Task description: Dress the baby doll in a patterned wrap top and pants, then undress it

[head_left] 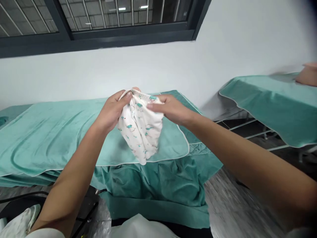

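A small white cloth garment [141,127] with a teal and grey print hangs in front of me, its gathered band at the top. Its exact kind I cannot make out. My left hand [115,107] grips the band's left end, thumb in front. On the right, my right hand [170,107] pinches the same band between thumb and fingers. The body of the garment droops in folds to a narrow lower end. Below it lies a light teal sheet [69,132], spread over a darker teal cover [158,185] that drapes down the front of the bed.
A white wall [74,72] and a dark-framed barred window [133,33] stand behind the bed. Another teal-covered bed [272,102] is at right, with a skin-toned shape [308,74] cut off by the edge. Patterned white cloth [21,223] lies at lower left.
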### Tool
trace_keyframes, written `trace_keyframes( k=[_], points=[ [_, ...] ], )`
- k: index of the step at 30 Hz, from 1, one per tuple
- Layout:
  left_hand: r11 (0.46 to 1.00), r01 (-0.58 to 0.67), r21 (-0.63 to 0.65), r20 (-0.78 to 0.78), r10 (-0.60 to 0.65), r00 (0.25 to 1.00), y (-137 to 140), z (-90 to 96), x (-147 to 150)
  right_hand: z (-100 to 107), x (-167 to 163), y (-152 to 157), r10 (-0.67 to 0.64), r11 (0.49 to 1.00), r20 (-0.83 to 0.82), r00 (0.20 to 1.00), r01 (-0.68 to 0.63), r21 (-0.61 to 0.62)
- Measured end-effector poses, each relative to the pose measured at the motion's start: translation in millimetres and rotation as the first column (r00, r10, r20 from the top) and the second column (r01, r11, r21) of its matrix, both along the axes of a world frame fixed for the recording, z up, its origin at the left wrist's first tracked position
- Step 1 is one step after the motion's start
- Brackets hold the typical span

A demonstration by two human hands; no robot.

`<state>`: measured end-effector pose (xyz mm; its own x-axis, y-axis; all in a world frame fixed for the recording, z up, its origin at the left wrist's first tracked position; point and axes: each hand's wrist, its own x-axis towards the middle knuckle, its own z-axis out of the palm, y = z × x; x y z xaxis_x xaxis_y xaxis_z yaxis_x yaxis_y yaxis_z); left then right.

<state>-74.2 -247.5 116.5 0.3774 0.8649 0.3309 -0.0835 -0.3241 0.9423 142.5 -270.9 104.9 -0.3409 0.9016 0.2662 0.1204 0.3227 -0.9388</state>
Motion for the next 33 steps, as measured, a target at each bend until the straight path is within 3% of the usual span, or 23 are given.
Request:
trace_keyframes(
  k=[2,4,6,9,12,14,18,20,22,26,28,31,33],
  points=[
    [0.999,-0.006,-0.054,0.085,0.011,0.996,6.1,-8.5,6.2,-14.3,4.1,5.3,0.16,0.982,0.089,0.983,-0.15,-0.111],
    [0.992,0.013,-0.129,0.106,0.001,0.994,12.4,-17.6,10.6,-25.9,4.8,12.0,0.197,0.971,0.061,0.978,-0.186,-0.152],
    [0.977,0.038,-0.211,0.088,-0.02,0.996,18.0,-26.6,12.5,-34.5,2.0,20.7,0.083,0.988,-0.123,0.989,-0.097,-0.116],
    [0.941,0.13,-0.312,-0.041,-0.15,0.988,22.7,-37.4,11.8,-42.4,-4.4,34.9,-0.087,0.994,-0.384,0.919,0.052,-0.099],
    [0.909,0.229,-0.348,-0.203,-0.311,0.928,23.8,-43.4,10.5,-48.7,-7.0,44.5,-0.138,0.986,-0.453,0.881,0.081,-0.143],
    [0.932,0.205,-0.3,-0.202,-0.272,0.941,26.0,-45.4,10.7,-54.0,-4.4,46.6,-0.135,0.983,-0.443,0.886,0.064,-0.172],
    [0.978,0.07,-0.195,0.053,-0.061,0.997,37.1,-48.9,12.9,-64.8,8.0,43.3,0.045,0.975,-0.259,0.965,-0.098,-0.198],
    [0.975,0.073,-0.208,0.145,-0.043,0.988,42.8,-52.3,15.2,-68.4,12.8,40.7,0.193,0.938,-0.099,0.976,-0.213,-0.273],
    [0.963,0.089,-0.256,0.172,-0.046,0.984,46.1,-57.0,18.7,-71.2,13.5,40.1,0.244,0.914,-0.02,0.969,-0.237,-0.328],
    [0.935,0.084,-0.344,0.049,-0.072,0.996,43.4,-64.1,23.3,-76.3,5.3,49.4,-0.006,0.975,-0.23,0.973,-0.045,-0.218],
    [0.919,0.168,-0.356,-0.076,-0.208,0.975,39.4,-63.8,21.7,-77.8,0.9,56.2,-0.135,0.982,-0.391,0.911,0.071,-0.174],
    [0.866,0.323,-0.381,-0.212,-0.422,0.881,35.8,-61.0,16.4,-78.5,-2.2,61.1,-0.204,0.975,-0.507,0.837,0.125,-0.186],
    [0.872,0.317,-0.372,-0.185,-0.404,0.896,36.9,-60.7,14.2,-79.4,-1.7,59.4,-0.19,0.973,-0.515,0.836,0.09,-0.213]
  ],
)
